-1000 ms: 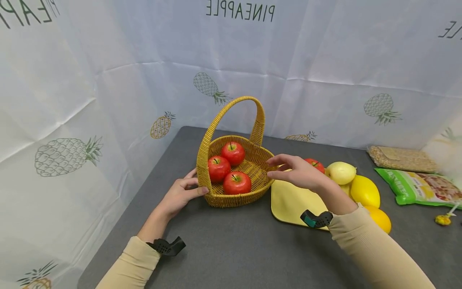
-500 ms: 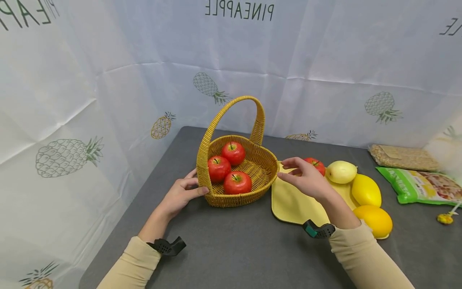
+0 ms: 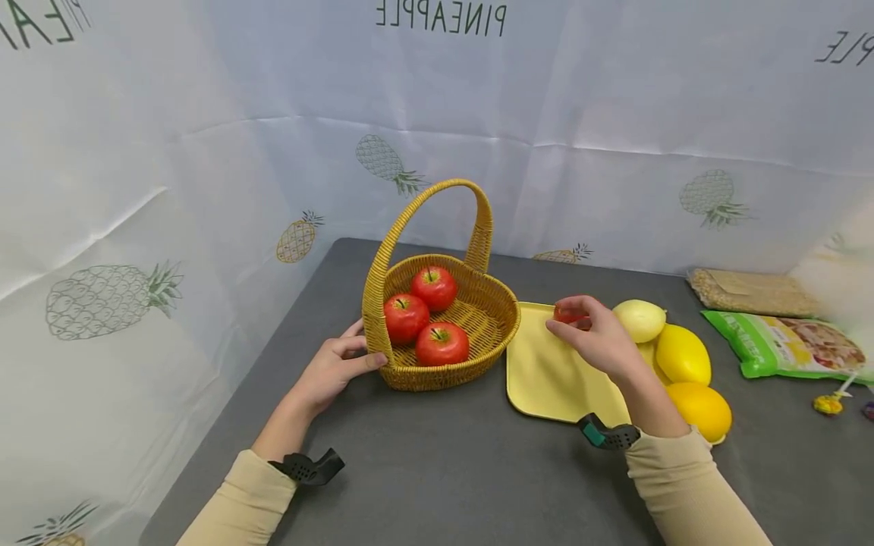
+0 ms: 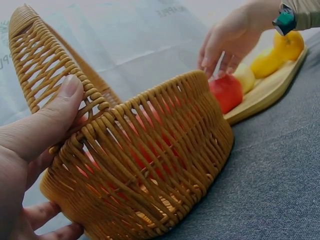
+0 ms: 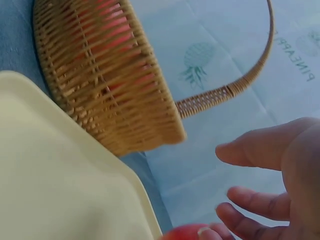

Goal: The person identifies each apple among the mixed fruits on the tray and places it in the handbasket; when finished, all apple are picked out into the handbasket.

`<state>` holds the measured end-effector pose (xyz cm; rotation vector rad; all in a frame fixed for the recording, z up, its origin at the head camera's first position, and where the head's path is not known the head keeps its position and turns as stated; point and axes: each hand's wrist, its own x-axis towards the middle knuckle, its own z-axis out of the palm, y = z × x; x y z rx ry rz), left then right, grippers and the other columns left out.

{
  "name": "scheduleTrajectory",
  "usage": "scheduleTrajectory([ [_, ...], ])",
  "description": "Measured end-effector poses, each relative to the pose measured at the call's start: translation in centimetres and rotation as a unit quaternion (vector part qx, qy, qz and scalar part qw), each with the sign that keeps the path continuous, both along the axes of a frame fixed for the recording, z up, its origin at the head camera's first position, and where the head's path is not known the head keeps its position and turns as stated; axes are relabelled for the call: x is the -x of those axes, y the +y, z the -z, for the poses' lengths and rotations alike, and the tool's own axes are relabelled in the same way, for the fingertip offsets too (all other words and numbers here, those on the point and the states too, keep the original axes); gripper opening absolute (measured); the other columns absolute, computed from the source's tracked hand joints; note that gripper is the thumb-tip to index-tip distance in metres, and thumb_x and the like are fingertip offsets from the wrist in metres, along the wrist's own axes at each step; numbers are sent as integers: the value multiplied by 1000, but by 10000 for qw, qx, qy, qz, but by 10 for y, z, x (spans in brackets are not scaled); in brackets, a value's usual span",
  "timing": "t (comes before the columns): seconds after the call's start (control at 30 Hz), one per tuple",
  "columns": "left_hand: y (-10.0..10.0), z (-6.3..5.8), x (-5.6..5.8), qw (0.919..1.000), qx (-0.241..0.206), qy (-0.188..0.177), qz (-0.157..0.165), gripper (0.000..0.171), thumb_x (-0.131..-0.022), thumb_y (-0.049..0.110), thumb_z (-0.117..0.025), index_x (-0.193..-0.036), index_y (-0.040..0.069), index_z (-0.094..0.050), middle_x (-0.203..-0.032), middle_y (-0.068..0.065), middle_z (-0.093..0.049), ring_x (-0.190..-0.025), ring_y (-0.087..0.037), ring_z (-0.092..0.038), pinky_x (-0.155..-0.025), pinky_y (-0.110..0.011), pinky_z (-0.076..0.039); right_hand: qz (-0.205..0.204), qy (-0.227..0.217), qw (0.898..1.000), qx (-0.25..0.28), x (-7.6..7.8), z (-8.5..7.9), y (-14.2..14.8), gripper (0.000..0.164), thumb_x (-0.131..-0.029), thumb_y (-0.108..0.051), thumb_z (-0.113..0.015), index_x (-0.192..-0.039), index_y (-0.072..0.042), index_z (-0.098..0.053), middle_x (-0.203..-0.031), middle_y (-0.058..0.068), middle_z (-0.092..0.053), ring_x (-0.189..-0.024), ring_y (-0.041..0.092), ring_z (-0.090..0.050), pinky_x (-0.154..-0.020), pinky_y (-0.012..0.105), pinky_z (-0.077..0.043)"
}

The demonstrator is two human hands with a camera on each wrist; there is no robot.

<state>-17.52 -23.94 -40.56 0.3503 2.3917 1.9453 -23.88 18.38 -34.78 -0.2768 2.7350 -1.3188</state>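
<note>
The heart-shaped wicker basket [image 3: 437, 379] with a tall handle stands at the table's left. Three red apples lie in it. My left hand [image 3: 331, 375] grips the basket's left side, thumb at the foot of the handle [image 4: 37, 70] and fingers on the outer wall. Over the yellow tray [image 3: 539, 371] hovers my right hand [image 3: 601, 341], its fingertips right at another red apple [image 4: 227, 94]. The right wrist view shows the right thumb [image 5: 255, 147] and fingers spread apart, with that apple peeking in at the bottom.
At the tray's right side are a pale yellow-green fruit [image 3: 639, 321], a yellow fruit [image 3: 683, 355] and an orange fruit [image 3: 698, 409]. Farther right lie a green food packet [image 3: 785, 345], a clear bag of grain [image 3: 754, 292] and a lollipop [image 3: 828, 404]. A pineapple-print curtain [image 3: 464, 91] hangs behind.
My right hand has moved right, away from the basket's rim to the apple on the tray. My left hand keeps its grip on the basket, which stays in place.
</note>
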Motion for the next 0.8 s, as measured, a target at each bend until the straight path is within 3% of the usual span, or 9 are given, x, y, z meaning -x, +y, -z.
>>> scheduleTrajectory([
  [0.3, -4, -1, 0, 10000, 15, 18, 10, 25, -95, 19, -76, -114, 2, -77, -166, -9, -29, -156, -25, -11, -118, -63, -19, 719, 122, 9973, -60, 5, 1, 3, 60, -99, -37, -69, -143, -1, -48, -138, 22, -53, -118, 39, -51, -93, 49, -47],
  [0.5, -3, 0, -1, 10000, 11, -23, 22, 26, -95, 19, -77, -115, 3, -77, -166, -8, -29, -156, -25, -11, -117, -64, -19, 1059, 460, 9930, -245, 7, 7, 9, 60, -98, -31, -69, -142, 4, -48, -137, 28, -51, -123, 46, -46, -96, 55, -46],
  [0.8, -1, 0, 0, 10000, 4, -56, 5, 26, -95, 19, -77, -115, 2, -77, -166, -8, -28, -156, -25, -10, -117, -64, -20, 1140, 308, 9929, -169, 10, 13, 14, 78, -97, -28, -70, -155, 6, -31, -150, 32, -38, -132, 49, -39, -105, 60, -42],
])
